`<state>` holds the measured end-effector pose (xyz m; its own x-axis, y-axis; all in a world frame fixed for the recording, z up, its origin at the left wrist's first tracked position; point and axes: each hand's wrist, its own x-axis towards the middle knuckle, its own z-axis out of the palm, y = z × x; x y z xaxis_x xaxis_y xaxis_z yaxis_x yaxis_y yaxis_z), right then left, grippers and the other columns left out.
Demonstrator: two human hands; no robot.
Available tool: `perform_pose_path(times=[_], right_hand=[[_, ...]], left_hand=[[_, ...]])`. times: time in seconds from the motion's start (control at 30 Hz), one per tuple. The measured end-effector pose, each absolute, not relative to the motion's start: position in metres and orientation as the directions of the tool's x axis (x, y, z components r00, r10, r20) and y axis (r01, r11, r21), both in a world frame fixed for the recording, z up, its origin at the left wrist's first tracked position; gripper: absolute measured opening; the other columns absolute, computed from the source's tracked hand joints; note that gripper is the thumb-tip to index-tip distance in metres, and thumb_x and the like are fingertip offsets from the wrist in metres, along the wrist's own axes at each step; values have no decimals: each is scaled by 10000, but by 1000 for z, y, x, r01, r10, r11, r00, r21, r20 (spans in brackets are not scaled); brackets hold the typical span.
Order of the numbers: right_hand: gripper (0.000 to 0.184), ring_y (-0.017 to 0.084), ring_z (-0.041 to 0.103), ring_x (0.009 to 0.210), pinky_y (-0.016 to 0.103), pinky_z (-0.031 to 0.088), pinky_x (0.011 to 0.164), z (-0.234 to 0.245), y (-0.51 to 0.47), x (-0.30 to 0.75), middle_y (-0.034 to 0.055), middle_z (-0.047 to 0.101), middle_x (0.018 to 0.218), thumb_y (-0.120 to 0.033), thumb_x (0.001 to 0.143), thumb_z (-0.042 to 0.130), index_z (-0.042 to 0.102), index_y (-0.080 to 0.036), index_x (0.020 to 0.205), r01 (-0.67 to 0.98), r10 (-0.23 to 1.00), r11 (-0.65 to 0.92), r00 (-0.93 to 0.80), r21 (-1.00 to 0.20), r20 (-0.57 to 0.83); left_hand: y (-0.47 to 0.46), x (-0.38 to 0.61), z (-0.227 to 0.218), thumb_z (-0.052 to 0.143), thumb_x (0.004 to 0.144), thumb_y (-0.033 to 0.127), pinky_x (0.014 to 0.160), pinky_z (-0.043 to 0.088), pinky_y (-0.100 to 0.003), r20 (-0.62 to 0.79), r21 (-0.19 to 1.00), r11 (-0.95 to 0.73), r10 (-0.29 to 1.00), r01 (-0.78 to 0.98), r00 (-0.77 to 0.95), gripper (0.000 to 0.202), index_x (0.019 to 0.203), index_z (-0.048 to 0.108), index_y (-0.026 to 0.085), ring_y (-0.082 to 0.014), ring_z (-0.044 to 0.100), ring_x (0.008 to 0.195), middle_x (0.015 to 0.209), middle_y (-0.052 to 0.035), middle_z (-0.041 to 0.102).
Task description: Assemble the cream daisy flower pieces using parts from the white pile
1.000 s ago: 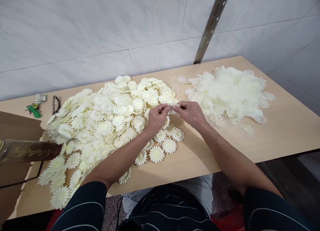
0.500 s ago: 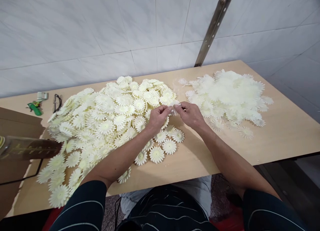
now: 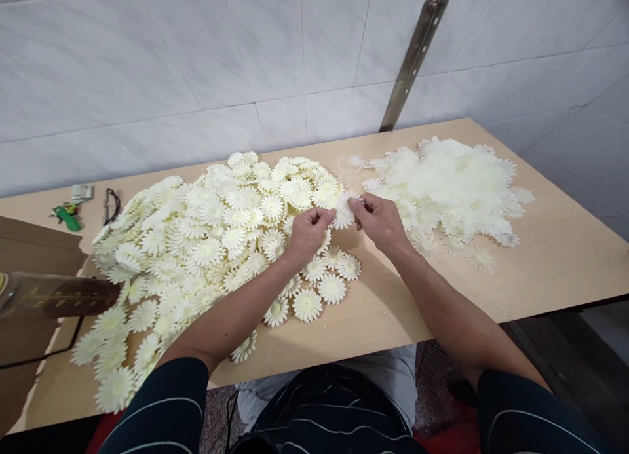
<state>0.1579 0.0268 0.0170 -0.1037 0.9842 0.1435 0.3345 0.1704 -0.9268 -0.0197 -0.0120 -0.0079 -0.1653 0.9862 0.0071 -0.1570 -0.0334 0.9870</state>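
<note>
My left hand and my right hand meet above the middle of a light wooden table. Both pinch one cream daisy-shaped flower piece between their fingertips. Left of my hands spreads a wide heap of cream daisies with yellow centres. To the right lies a paler, fluffier heap of white petal pieces. A few single daisies lie just below my left wrist.
A green-handled tool and a black loop lie at the table's back left. A brown cardboard box with a clear ruler-like strip sits at the left edge. A metal bar leans on the tiled wall.
Both hands stay together on the flower piece, shifting slightly up toward the far side; the piece now shows more spread between the fingertips. The camera view moved a little.
</note>
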Motion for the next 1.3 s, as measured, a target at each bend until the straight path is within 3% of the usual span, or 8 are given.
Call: perform_pose_path(times=[0.23,0.4,0.67,0.8,0.93,1.03,1.17,1.3], right_hand=[[630,137,507,540,301,474,521,17,37,164,-40,561,610,-808,677,934,682,-242,795,35,989,130,-76,-991,127],[698,146,485,567,326,481,551,22,40,168,-15,535,602,-882,650,904,610,-249,648,47,988,111,-116,-993,105],[710,153,501,621,312,507,541,26,41,172,13,563,666,-885,635,915,619,-239,632,16,983,94,-159,-995,90],[635,151,513,614,303,499,517,27,45,181,12,577,664,-792,710,921,617,-237,654,38,983,106,-153,-994,99],[475,124,509,597,293,499,514,29,47,188,-7,642,733,-560,647,986,706,-228,838,38,982,158,-108,-987,153],[400,113,490,548,283,470,488,29,48,190,-39,612,667,-460,659,961,682,-238,842,55,980,197,-46,-979,195],[406,104,479,513,281,445,467,30,50,196,-45,605,647,-431,658,959,621,-247,787,99,973,231,-29,-968,230],[443,109,484,516,288,445,471,33,51,203,-46,585,647,-523,709,960,623,-248,792,125,969,241,-85,-962,232]], left_hand=[[-9,-21,-14,953,772,532,661,416,-274,6,986,-35,985,-165,-172,415,799,754,169,-121,499,675,703,4,630],[-9,-21,-14,949,786,551,621,365,-271,-2,986,-25,987,-163,-164,433,778,729,178,-116,469,650,684,11,601],[-10,-20,-12,952,753,613,579,307,-278,-13,987,-19,982,-162,-191,486,756,721,184,-108,390,614,648,23,542],[-11,-19,-11,951,722,648,562,297,-276,-42,985,12,984,-171,-175,510,782,753,182,-100,369,586,633,31,540],[-11,-18,-11,961,717,618,621,382,-274,-12,989,-16,983,-149,-184,485,786,784,171,-120,476,654,698,-7,641],[-11,-19,-10,961,729,583,617,379,-271,-31,989,5,983,-147,-179,448,801,800,172,-118,475,646,696,-7,655],[-12,-19,-7,965,729,555,592,355,-267,-53,987,27,985,-159,-163,425,807,801,171,-109,450,618,679,3,645],[-13,-19,-4,965,737,547,580,358,-266,-58,987,34,987,-159,-150,408,799,795,181,-111,447,605,651,14,620]])
